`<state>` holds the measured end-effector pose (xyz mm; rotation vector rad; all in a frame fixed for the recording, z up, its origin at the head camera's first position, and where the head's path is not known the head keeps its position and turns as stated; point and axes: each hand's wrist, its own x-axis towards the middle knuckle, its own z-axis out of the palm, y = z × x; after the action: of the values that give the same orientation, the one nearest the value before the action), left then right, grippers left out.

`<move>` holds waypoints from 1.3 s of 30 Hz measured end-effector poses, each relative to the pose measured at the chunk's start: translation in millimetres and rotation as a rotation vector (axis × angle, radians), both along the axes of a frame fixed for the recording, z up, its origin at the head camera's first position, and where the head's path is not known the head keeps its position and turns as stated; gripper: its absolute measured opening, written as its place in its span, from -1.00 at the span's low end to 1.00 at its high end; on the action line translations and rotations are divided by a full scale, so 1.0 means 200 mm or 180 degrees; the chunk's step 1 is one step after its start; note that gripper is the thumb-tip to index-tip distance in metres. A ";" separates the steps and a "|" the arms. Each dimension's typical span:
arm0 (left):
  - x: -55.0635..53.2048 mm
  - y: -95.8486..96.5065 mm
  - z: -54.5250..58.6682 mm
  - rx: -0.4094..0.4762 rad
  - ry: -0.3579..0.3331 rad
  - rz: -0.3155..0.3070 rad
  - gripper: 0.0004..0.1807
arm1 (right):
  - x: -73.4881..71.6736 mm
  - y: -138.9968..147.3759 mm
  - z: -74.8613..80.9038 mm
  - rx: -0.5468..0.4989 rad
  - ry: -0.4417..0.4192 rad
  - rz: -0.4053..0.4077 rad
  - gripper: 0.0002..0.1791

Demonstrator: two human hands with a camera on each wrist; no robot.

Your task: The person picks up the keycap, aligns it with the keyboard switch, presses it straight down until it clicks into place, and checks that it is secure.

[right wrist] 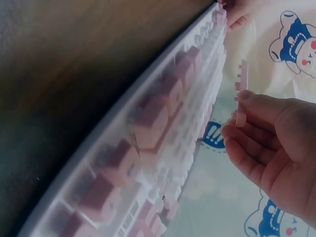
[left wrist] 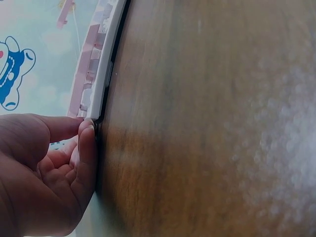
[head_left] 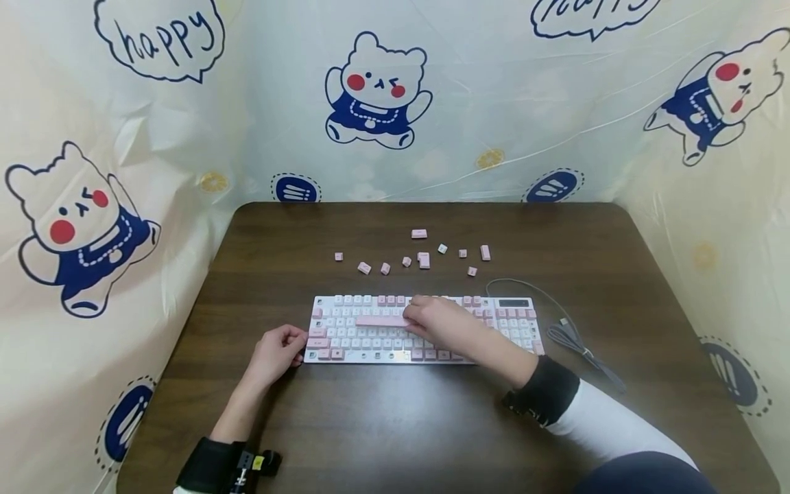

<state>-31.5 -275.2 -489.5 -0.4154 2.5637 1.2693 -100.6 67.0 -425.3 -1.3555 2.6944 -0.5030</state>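
A white and pink keyboard (head_left: 345, 332) lies flat on the table. My left hand (head_left: 278, 353) pinches its left end near the front corner; in the left wrist view, thumb and forefinger meet at the keyboard's edge (left wrist: 104, 69). Above the keys, my right hand (head_left: 444, 321) holds a long pink spacebar keycap (head_left: 379, 321) by its right end. The right wrist view shows the keycap (right wrist: 244, 74) between thumb and fingers, its stems facing the keyboard side and apart from the keys. The right hand and forearm hide part of the keyboard's middle and right.
Several loose pink and white keycaps (head_left: 424, 261) are scattered behind the keyboard on the brown wooden table (head_left: 395, 425). A grey cable (head_left: 570, 339), partly bundled, lies to the keyboard's right. Patterned sheeting (head_left: 382, 171) surrounds the table's back and sides.
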 end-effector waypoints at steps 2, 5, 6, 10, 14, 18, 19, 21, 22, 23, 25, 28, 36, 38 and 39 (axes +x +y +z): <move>-0.01 0.00 0.00 0.0004 0.0014 -0.0005 -0.75 | 0.01 -0.01 -0.01 -0.0007 -0.0015 0.0047 -0.89; -0.01 0.00 0.00 0.0006 0.0022 -0.0009 -0.75 | 0.03 -0.01 -0.02 -0.0018 -0.0028 0.0104 -0.91; -0.01 0.00 0.00 0.0008 0.0025 -0.0005 -0.75 | 0.03 -0.02 -0.03 -0.0026 -0.0025 0.0127 -0.91; 0.00 0.00 0.00 -0.0002 0.0012 0.0006 -0.75 | 0.06 -0.03 -0.04 -0.0049 0.0023 0.0199 -0.93; 0.00 0.01 0.00 -0.0024 -0.0004 0.0010 -0.75 | 0.08 -0.04 -0.05 -0.0064 0.0042 0.0218 -0.91; 0.00 0.00 0.00 -0.0016 -0.0015 0.0001 -0.74 | 0.09 -0.04 -0.07 -0.0045 0.0059 0.0211 -0.91; 0.00 0.00 0.01 -0.0009 0.0001 -0.0007 -0.72 | 0.10 -0.04 -0.07 -0.0040 0.0067 0.0208 -0.92; 0.01 0.00 0.02 -0.0118 0.0029 -0.0014 -0.69 | 0.10 -0.04 -0.08 -0.0035 0.0082 0.0204 -0.92; 0.01 0.01 0.04 -0.0245 0.0076 -0.0025 -0.66 | 0.10 -0.04 -0.08 -0.0038 0.0082 0.0203 -0.92; 0.01 0.02 0.05 -0.0395 0.0165 -0.0031 -0.65 | 0.10 -0.05 -0.08 -0.0034 0.0089 0.0203 -0.92; 0.02 0.04 0.09 -0.0735 0.0489 -0.0099 -0.65 | 0.10 -0.05 -0.09 -0.0032 0.0113 0.0208 -0.91; 0.02 0.11 0.16 -0.1158 0.1186 -0.0441 -0.77 | 0.09 -0.05 -0.08 -0.0037 0.0116 0.0205 -0.91; 0.02 0.24 0.22 -0.1485 0.2002 -0.1953 -0.66 | 0.10 -0.06 -0.09 -0.0033 0.0022 0.0216 -0.90; 0.02 0.24 0.22 -0.1502 0.2000 -0.2130 -0.70 | 0.11 -0.06 -0.09 -0.0033 0.0017 0.0221 -0.89; 0.02 0.25 0.21 -0.1501 0.2003 -0.2193 -0.73 | 0.11 -0.07 -0.09 -0.0033 0.0019 0.0220 -0.89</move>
<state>-27.7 -226.1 -447.1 0.8692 3.0565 0.5855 -79.0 53.8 -443.7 -1.4494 2.6423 -0.5078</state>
